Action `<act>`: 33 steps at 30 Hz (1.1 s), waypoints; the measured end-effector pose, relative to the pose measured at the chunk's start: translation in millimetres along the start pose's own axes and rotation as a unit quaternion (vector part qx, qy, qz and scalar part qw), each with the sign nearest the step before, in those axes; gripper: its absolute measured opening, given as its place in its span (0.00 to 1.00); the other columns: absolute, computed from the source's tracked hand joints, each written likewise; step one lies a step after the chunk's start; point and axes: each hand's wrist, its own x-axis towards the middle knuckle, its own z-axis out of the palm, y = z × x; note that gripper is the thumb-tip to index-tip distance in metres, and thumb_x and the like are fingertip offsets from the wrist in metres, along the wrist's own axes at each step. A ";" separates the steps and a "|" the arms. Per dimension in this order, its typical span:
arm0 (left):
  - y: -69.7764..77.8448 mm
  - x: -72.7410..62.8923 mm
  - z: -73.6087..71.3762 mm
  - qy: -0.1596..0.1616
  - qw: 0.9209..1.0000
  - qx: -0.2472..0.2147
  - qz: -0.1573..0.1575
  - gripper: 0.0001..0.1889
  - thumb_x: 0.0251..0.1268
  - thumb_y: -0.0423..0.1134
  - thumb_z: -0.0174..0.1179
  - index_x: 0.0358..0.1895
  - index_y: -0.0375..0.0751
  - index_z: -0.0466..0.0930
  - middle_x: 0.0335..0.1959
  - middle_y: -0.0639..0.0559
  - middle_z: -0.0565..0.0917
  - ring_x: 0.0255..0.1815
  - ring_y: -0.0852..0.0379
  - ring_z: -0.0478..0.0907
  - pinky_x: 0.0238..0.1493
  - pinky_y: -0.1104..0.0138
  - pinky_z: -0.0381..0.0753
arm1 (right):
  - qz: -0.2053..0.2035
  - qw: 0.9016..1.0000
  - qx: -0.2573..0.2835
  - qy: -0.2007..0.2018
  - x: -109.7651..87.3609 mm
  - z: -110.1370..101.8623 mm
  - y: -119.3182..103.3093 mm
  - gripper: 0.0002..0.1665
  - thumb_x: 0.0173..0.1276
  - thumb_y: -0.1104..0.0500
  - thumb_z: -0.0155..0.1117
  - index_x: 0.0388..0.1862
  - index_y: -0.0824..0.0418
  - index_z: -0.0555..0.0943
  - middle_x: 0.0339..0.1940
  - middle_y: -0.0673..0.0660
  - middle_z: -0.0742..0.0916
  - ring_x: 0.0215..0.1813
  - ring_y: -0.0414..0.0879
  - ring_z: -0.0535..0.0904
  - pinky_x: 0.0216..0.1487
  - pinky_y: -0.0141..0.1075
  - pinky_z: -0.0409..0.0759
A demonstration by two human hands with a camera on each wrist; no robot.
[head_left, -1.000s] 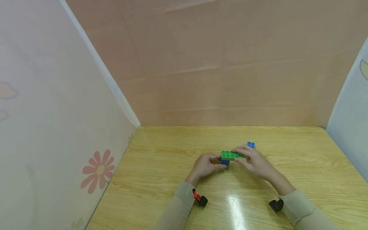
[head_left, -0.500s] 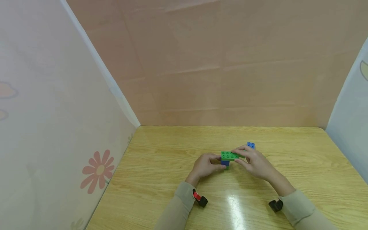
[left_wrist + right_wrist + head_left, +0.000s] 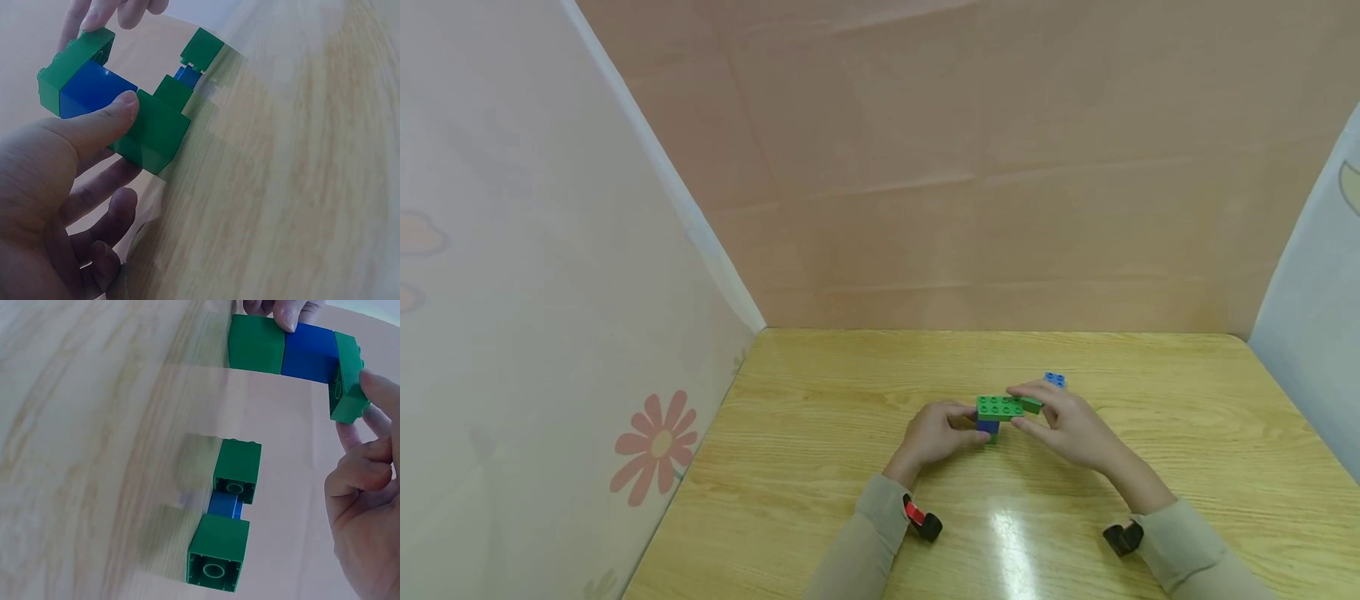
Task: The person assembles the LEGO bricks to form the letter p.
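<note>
Near the middle of the table point(image 3: 820, 467), the left hand point(image 3: 934, 431) pinched the stack point(image 3: 992, 414) by its blue block point(image 3: 310, 353) from nine o'clock, presumably for steadiness, while the right hand point(image 3: 1070, 429) pinched the overhanging green top block point(image 3: 350, 378) at three o'clock.

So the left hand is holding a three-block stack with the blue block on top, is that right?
No, the blue block isn't on top: it's between the green top block and green bottom block, as the right wrist view shows. The left hand does hold the stack.
</note>
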 end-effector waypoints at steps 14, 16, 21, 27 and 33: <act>-2.2 0.0 0.8 0.004 1.000 -0.006 -0.006 0.24 0.58 0.59 0.76 0.58 0.64 0.89 0.46 0.76 0.84 0.42 0.69 0.78 0.45 0.65 0.77 | 0.042 0.999 0.005 0.010 -6.7 -16.9 4.0 0.28 0.69 0.60 0.76 0.67 0.56 0.81 0.58 0.57 0.84 0.18 0.31 0.57 0.18 0.31 0.65; -3.3 0.4 0.8 0.004 1.000 -0.005 -0.005 0.24 0.58 0.59 0.76 0.58 0.64 0.89 0.46 0.76 0.84 0.43 0.69 0.78 0.45 0.65 0.77 | 0.045 0.999 0.001 0.012 -8.2 -18.4 5.5 0.28 0.69 0.59 0.75 0.67 0.57 0.81 0.59 0.58 0.84 0.18 0.31 0.58 0.18 0.31 0.66; -4.5 1.0 1.0 0.001 1.000 -0.009 -0.007 0.24 0.58 0.59 0.76 0.59 0.65 0.88 0.46 0.76 0.84 0.44 0.68 0.78 0.46 0.65 0.77 | 0.052 0.998 -0.002 0.017 -12.8 -24.3 9.8 0.27 0.71 0.60 0.74 0.67 0.58 0.80 0.62 0.60 0.83 0.17 0.32 0.57 0.18 0.32 0.66; -3.8 1.3 0.9 0.001 1.000 -0.013 -0.009 0.23 0.58 0.59 0.76 0.58 0.66 0.88 0.46 0.77 0.84 0.46 0.68 0.79 0.48 0.64 0.77 | 0.076 0.997 -0.005 0.025 -17.7 -32.0 15.1 0.28 0.70 0.58 0.74 0.68 0.55 0.80 0.62 0.60 0.83 0.16 0.34 0.58 0.16 0.33 0.65; -3.6 0.9 0.9 -0.002 1.000 -0.010 -0.009 0.24 0.58 0.59 0.76 0.58 0.66 0.88 0.46 0.77 0.84 0.46 0.67 0.79 0.47 0.64 0.77 | 0.106 0.994 -0.011 0.023 -23.2 -36.2 20.3 0.28 0.72 0.56 0.73 0.68 0.60 0.80 0.63 0.63 0.82 0.16 0.35 0.57 0.16 0.33 0.65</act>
